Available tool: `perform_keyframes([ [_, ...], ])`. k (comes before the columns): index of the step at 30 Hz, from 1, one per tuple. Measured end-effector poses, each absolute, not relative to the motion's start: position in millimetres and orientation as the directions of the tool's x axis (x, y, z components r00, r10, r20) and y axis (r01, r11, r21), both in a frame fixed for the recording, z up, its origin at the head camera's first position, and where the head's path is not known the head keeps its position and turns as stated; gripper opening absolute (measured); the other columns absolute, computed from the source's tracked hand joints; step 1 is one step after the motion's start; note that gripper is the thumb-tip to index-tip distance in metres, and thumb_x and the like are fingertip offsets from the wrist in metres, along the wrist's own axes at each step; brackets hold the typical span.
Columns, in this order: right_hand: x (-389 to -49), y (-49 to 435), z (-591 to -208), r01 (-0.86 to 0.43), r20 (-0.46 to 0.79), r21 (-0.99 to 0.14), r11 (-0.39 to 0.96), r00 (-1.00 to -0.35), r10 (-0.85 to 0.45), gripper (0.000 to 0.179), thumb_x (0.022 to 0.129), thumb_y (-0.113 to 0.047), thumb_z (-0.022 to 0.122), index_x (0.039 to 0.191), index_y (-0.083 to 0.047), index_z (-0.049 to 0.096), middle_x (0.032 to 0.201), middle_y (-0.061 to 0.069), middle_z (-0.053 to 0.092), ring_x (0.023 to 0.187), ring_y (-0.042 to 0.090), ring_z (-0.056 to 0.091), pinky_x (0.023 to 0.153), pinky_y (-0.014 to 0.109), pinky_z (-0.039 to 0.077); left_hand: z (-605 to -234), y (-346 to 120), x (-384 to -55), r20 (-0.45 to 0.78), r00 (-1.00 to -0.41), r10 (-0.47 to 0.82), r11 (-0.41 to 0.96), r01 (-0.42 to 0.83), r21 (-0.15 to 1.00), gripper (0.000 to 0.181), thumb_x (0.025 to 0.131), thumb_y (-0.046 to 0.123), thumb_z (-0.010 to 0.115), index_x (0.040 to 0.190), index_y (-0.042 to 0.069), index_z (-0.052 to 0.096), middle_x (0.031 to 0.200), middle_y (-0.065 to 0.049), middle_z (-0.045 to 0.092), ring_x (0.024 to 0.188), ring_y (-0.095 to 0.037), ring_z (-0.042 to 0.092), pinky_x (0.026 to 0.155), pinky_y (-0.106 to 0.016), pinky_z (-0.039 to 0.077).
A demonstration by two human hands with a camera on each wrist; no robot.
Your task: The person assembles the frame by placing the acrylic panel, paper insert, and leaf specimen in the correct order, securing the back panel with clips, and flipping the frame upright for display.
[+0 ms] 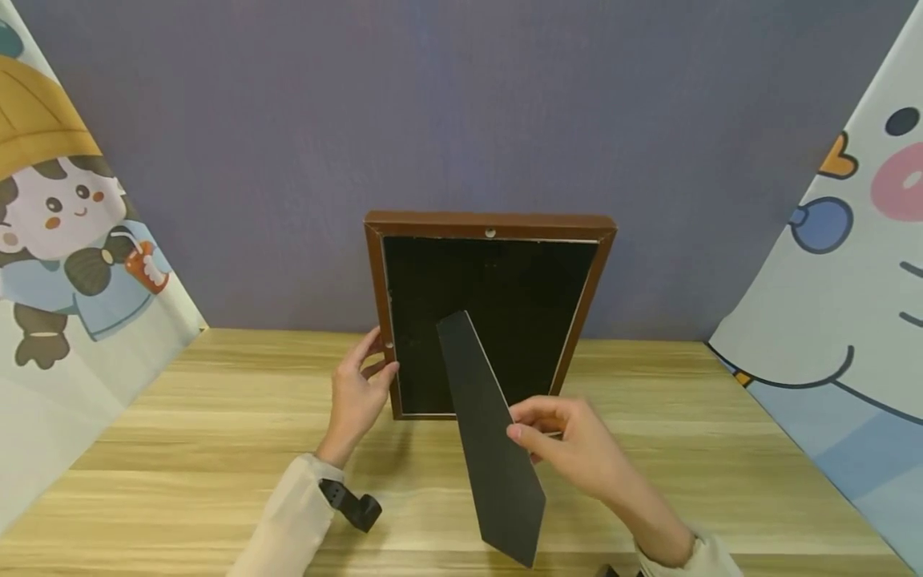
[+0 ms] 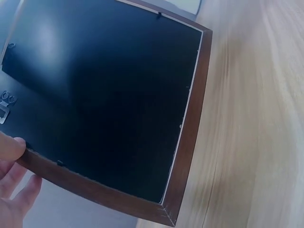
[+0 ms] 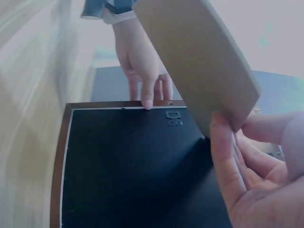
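A brown wooden picture frame (image 1: 490, 222) stands upright on the table with its black backing (image 1: 519, 296) towards me. From the middle of the backing, a black easel stand (image 1: 490, 457) slants out towards me. My left hand (image 1: 358, 397) grips the frame's left side, thumb on the back face and fingers round the outer edge. My right hand (image 1: 570, 449) pinches the stand's right edge about midway down. In the right wrist view, the stand's other face (image 3: 194, 57) looks tan, and a small metal hanger (image 3: 174, 115) sits near the rim by the left hand.
The light wood-grain table (image 1: 245, 433) runs back to a grey-purple wall (image 1: 476, 104). Cartoon-printed panels line the left side (image 1: 72, 240) and the right side (image 1: 829, 280). A black camera (image 1: 353, 506) is strapped to the left wrist.
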State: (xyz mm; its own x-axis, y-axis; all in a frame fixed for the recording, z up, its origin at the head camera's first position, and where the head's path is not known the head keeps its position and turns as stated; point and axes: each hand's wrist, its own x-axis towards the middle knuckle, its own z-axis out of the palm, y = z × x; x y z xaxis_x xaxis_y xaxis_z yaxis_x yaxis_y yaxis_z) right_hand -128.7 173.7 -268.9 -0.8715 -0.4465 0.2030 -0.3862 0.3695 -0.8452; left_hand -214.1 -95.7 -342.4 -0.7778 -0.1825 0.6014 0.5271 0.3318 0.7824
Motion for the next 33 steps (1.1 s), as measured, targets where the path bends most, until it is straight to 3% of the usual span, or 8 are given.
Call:
perform_keyframes([
  [8,-119,172,-279,-0.413,0.253,-0.832,0.371,-0.877,-0.408,0.02,0.09,-0.012,0.064,0.103,0.003,0.069,0.088,0.013,0.07,0.068,0.001,0.059,0.059,0.029,0.056,-340,-100,-211,0.575,-0.806,-0.139,0.324,0.511,0.796,0.049,0.077,-0.018,0.065,0.124,-0.011,0.05,0.115,-0.024,0.055,0.11,-0.036,0.056,0.086,-0.036,0.055],
  [17,-111,167,-299,-0.438,0.317,-0.829,0.348,-0.88,-0.353,0.02,0.089,-0.005,0.064,0.102,0.009,0.067,0.081,0.014,0.07,0.068,-0.002,0.059,0.056,0.024,0.055,-342,-103,-210,0.601,-0.793,-0.1,0.318,0.546,0.775,0.049,0.076,-0.021,0.064,0.121,-0.012,0.049,0.113,-0.024,0.053,0.109,-0.037,0.055,0.087,-0.035,0.055],
  [33,-109,161,-319,-0.501,0.427,-0.766,0.402,-0.865,-0.263,0.013,0.085,-0.002,0.068,0.096,0.004,0.071,0.079,0.011,0.07,0.068,-0.005,0.058,0.05,0.021,0.051,-342,-105,-209,0.606,-0.79,-0.092,0.321,0.553,0.769,0.044,0.075,-0.022,0.063,0.116,-0.007,0.052,0.109,-0.021,0.055,0.105,-0.033,0.056,0.088,-0.04,0.054],
])
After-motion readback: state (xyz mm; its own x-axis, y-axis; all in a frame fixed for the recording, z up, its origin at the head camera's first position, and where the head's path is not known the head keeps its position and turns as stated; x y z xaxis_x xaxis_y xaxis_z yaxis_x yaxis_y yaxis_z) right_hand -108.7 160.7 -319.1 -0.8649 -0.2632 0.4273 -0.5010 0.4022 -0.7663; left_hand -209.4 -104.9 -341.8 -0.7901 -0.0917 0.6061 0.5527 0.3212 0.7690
